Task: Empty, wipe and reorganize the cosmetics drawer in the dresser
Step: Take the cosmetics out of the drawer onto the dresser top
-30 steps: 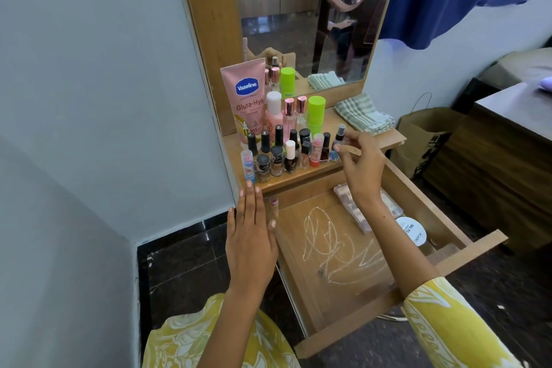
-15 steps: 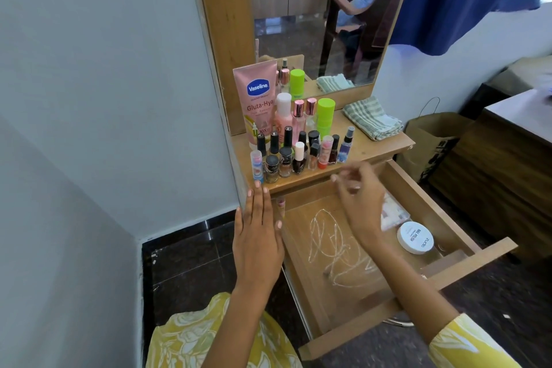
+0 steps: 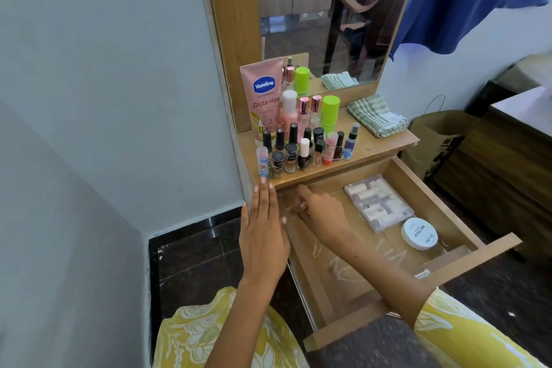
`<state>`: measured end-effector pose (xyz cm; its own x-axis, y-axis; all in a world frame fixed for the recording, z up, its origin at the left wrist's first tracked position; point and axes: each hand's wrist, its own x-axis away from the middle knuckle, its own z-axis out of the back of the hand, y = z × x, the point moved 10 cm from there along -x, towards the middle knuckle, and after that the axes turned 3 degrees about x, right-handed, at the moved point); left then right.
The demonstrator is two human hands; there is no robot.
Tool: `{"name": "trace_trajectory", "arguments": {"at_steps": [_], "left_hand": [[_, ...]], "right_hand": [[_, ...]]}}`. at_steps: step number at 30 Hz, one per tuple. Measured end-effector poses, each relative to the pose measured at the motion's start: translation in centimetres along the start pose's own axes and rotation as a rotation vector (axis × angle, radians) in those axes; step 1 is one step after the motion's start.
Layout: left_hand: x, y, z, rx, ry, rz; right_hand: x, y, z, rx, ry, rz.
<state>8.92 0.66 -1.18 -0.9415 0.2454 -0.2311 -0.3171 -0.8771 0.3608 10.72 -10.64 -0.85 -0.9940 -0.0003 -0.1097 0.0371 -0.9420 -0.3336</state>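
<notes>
The wooden drawer (image 3: 466,260) of the dresser is pulled out. A clear box of small tubes (image 3: 378,203) and a white round jar (image 3: 419,233) lie at its right side. White smears (image 3: 358,260) mark its floor. My right hand (image 3: 319,212) reaches into the drawer's back left corner with its fingers curled down; what lies under them is hidden. My left hand (image 3: 263,236) is flat with straight fingers against the dresser's left front edge. Several nail polish bottles (image 3: 298,152) stand on the dresser top (image 3: 382,146).
A pink Vaseline tube (image 3: 263,98), taller bottles and a green-capped bottle (image 3: 330,110) stand before the mirror (image 3: 322,9). A folded striped cloth (image 3: 376,115) lies at the top's right end. A brown paper bag (image 3: 433,140) and a dark wooden cabinet (image 3: 507,164) stand to the right.
My right hand has come down from the dresser top, where it left a small spray bottle, into the drawer's back left corner. My left hand has stayed in place.
</notes>
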Motion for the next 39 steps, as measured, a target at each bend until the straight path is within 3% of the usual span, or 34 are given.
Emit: {"name": "trace_trajectory", "arguments": {"at_steps": [4, 7, 10, 13, 20, 29, 39], "left_hand": [[0.8, 1.2, 0.1, 0.060, -0.018, 0.077], [1.4, 4.6, 0.0, 0.106, -0.024, -0.008], [0.6, 7.6, -0.2, 0.070, -0.048, -0.133], [-0.6, 8.3, -1.0, 0.009, -0.105, -0.159], [-2.2, 7.2, -2.6, -0.109, -0.184, -0.121], [-2.3, 6.8, -3.0, -0.151, -0.164, -0.136], [-2.2, 6.7, -3.1, -0.156, -0.145, -0.145]], "right_hand": [[1.2, 3.3, 2.3, -0.303, 0.081, -0.126], [2.8, 6.2, 6.0, -0.528, 0.311, -0.221], [3.9, 8.6, 10.2, -0.560, 0.573, -0.261], [3.6, 10.1, 12.4, -0.641, 0.682, -0.284], [2.0, 9.7, 13.0, -0.649, 0.673, -0.254], [1.3, 5.4, 10.0, -0.754, 0.705, -0.124], [0.7, 4.1, 8.9, -0.613, 0.766, -0.151]]}}
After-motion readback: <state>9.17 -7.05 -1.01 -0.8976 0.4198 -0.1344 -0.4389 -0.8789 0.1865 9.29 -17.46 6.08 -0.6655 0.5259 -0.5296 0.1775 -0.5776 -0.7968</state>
